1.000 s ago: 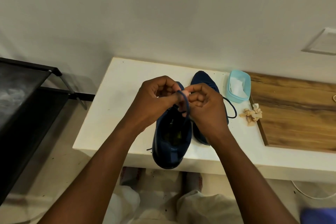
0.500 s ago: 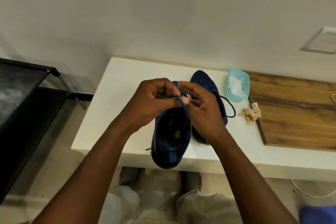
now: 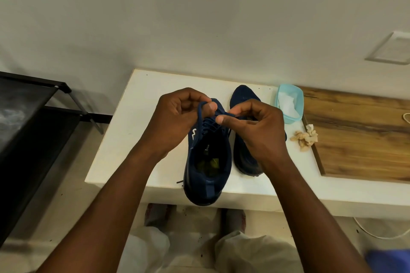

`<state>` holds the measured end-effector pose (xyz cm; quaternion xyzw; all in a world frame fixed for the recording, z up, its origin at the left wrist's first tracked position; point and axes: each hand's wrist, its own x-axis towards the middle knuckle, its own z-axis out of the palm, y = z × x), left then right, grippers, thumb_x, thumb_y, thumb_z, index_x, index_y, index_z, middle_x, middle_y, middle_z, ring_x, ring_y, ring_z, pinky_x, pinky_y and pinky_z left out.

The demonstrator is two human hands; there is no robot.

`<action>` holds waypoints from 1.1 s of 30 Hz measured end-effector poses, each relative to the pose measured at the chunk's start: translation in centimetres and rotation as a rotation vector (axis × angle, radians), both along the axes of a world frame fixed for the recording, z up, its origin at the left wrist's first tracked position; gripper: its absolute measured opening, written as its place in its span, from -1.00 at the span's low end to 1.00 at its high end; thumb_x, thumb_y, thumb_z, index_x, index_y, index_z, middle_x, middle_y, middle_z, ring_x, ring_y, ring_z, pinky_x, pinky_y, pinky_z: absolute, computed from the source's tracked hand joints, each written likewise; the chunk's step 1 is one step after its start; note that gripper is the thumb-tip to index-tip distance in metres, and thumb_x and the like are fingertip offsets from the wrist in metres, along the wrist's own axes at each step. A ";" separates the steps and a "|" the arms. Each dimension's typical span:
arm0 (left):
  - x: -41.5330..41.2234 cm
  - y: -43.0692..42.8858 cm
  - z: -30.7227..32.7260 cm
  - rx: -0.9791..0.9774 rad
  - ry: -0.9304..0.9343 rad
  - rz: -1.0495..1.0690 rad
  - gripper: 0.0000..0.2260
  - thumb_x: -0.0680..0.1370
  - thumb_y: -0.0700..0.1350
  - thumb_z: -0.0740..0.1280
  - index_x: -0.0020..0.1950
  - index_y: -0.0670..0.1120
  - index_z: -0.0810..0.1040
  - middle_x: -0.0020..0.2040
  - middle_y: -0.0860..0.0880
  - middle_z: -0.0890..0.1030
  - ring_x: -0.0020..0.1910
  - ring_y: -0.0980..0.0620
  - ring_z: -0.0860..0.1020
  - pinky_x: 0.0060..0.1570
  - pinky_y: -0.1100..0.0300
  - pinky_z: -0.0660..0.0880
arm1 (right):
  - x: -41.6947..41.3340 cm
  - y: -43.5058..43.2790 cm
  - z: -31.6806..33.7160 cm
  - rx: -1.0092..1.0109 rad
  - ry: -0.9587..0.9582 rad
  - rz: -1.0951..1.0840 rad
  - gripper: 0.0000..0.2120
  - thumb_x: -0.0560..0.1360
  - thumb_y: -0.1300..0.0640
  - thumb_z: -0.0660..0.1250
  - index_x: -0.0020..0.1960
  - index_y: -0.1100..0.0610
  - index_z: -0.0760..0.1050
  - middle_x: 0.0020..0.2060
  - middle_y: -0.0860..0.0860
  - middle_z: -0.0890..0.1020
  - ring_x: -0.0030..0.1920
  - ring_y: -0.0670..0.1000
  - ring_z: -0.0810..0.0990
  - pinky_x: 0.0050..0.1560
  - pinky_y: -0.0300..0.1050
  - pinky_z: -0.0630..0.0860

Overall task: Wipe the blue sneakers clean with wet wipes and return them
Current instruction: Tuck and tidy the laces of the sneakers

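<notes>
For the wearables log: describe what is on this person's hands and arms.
Both are bare. The left hand and right hand show no gloves, rings or watch; the forearms carry no sleeves or bands within view. Fingernails are short and unpainted.

Matt cloth sneakers (image 3: pixel 207 162), smooth white table (image 3: pixel 137 117), grained wood board (image 3: pixel 359 135)

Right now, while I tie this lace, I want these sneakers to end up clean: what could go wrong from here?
1. The near sneaker has its heel hanging over the front edge of the white table. The left hand and right hand both pinch its lace, so a hard tug could tip it to the floor.
2. The crumpled used wipes lie close beside the second sneaker; a sideways nudge might press it against them.
</notes>
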<state>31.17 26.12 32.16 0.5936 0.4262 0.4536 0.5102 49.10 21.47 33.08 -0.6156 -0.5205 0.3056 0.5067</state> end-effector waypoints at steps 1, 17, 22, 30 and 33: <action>0.0 0.0 0.0 -0.005 0.003 0.003 -0.91 0.51 -0.16 0.50 -0.01 -0.11 0.67 -0.07 -0.03 0.74 -0.05 -0.02 0.71 0.04 0.09 0.65 | 0.2 -0.1 0.4 0.000 -0.005 0.006 -0.79 0.32 0.09 0.62 -0.13 0.12 0.66 -0.22 -0.05 0.69 -0.21 -0.01 0.66 -0.13 -0.18 0.62; -6.9 1.8 -3.0 -0.527 0.064 0.362 -0.81 0.58 -0.16 0.41 0.17 -0.18 0.63 0.04 -0.13 0.70 0.01 -0.04 0.68 0.01 0.07 0.57 | 6.5 -0.7 -1.2 -0.151 -0.523 -0.335 -0.94 0.47 0.07 0.40 -0.09 0.00 0.63 -0.11 -0.09 0.67 -0.01 -0.04 0.60 0.09 0.03 0.59; -7.8 1.7 -3.6 -0.246 0.723 0.393 -0.31 0.45 -0.02 0.43 0.56 -0.03 0.30 0.51 -0.11 0.35 0.46 -0.14 0.34 0.41 -0.09 0.33 | 3.0 -0.4 -0.8 0.055 -0.718 -0.154 -0.73 0.46 0.24 0.31 0.08 0.00 0.61 0.17 -0.06 0.59 0.25 0.00 0.43 0.25 -0.07 0.39; -0.8 -0.6 -2.7 0.064 0.569 -0.189 -0.65 0.56 0.04 0.44 0.34 0.13 0.59 0.25 0.17 0.59 0.19 0.25 0.51 0.20 0.31 0.42 | 0.1 -0.1 -1.5 -0.350 -0.917 0.229 -0.60 0.61 0.16 0.19 0.40 -0.11 0.42 0.19 -0.06 0.58 0.31 0.11 0.33 0.25 0.17 0.27; -0.7 -0.5 -3.1 0.068 0.530 -0.137 -0.76 0.51 0.04 0.50 0.17 0.11 0.70 0.00 0.22 0.65 0.01 0.28 0.61 -0.03 0.47 0.45 | 0.8 0.1 -2.0 -0.368 -0.853 0.199 -0.69 0.62 0.04 0.22 0.34 -0.13 0.48 0.16 -0.11 0.62 0.31 0.07 0.38 0.29 0.18 0.31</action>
